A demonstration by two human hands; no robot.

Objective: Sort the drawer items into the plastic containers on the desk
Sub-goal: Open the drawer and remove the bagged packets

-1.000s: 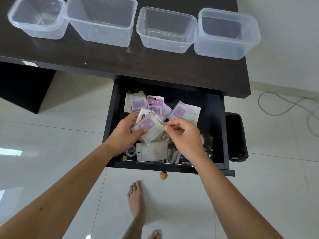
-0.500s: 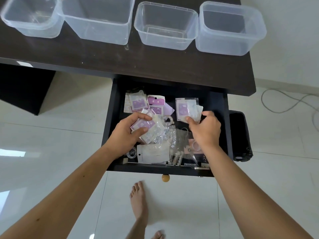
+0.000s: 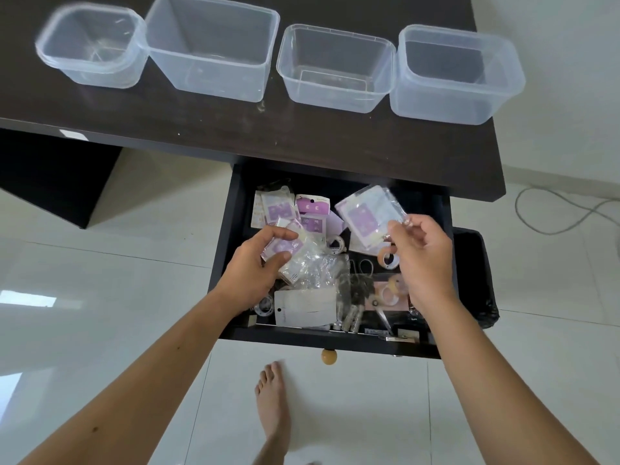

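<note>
The open black drawer [image 3: 224, 263] holds several purple-and-white packets, tape rolls and small bits. My left hand [image 3: 256, 266] grips a stack of purple packets [image 3: 285, 251] low over the drawer's left side. My right hand [image 3: 421, 256] pinches a clear packet with a purple card [image 3: 367, 213] by its right edge, lifted above the drawer's back right. On the dark desk [image 3: 302, 139] stand several clear plastic containers in a row: a small rounded one [image 3: 92, 47], a large one [image 3: 209, 50], a shallow one [image 3: 335, 68] and a rounded one [image 3: 456, 75]. All look empty.
A white card [image 3: 305, 307], small batteries [image 3: 352, 318] and pink tape rolls [image 3: 389, 258] lie in the drawer's front half. A black bin [image 3: 476, 280] stands right of the drawer. A grey cable [image 3: 550, 213] runs over the tiled floor. My bare foot [image 3: 273, 407] is below the drawer knob [image 3: 328, 356].
My right hand left the packets in my left hand, reached to the drawer's back right, took the clear purple-card packet and lifted it. My left hand stayed with its stack.
</note>
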